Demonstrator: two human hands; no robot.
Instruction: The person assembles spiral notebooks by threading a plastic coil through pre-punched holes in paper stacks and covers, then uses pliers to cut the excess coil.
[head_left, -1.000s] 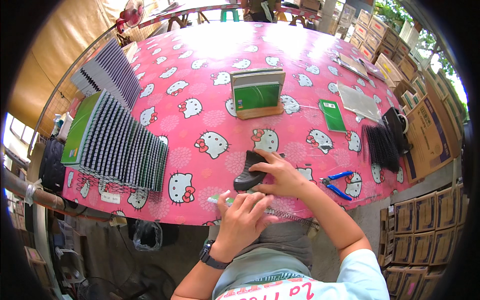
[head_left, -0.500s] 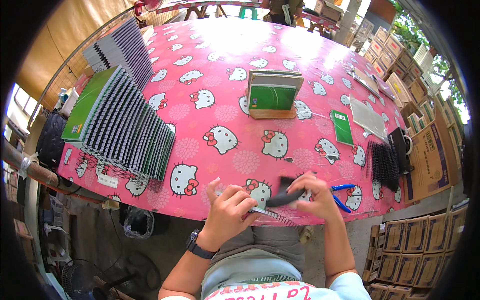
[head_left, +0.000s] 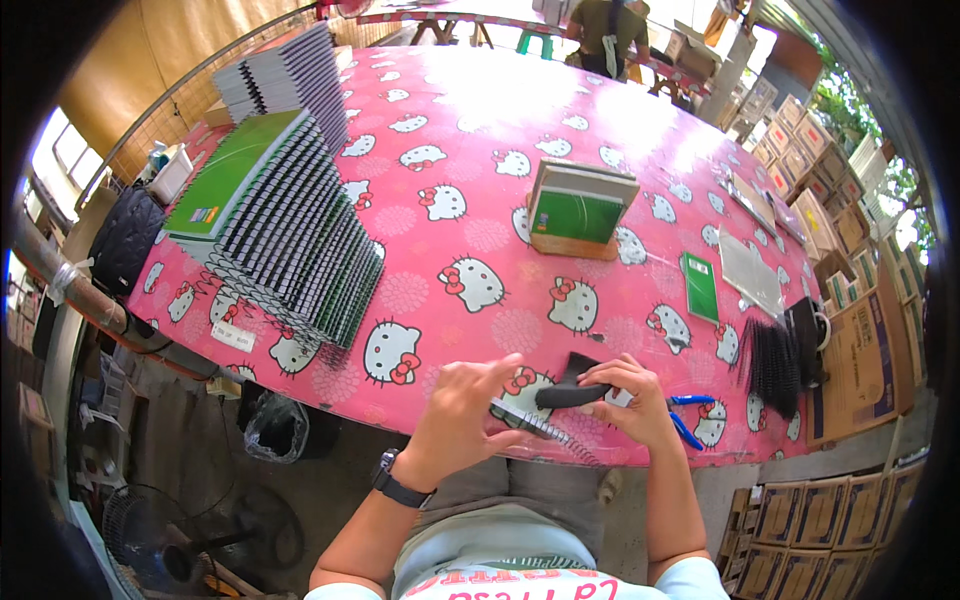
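Observation:
My left hand is open at the table's near edge, thumb and fingers spread around the end of a small notebook. A dark wire coil runs along the notebook's edge and trails past it toward the right. The notebook's cover is mostly hidden. My right hand is closed on a black curved piece with a flat, wider upper part; its exact kind I cannot make out. Just right of that hand lie blue-handled pliers.
Tall stacks of spiral notebooks stand at the left. A wooden holder with green notebooks is mid-table. At right lie a green notebook, a plastic sheet and black coils. Cartons stand beyond; a person is far off.
My left fingers have opened from their grip on the notebook. My right hand, blurred before, is now steadier with the black piece. The whole view has shifted slightly.

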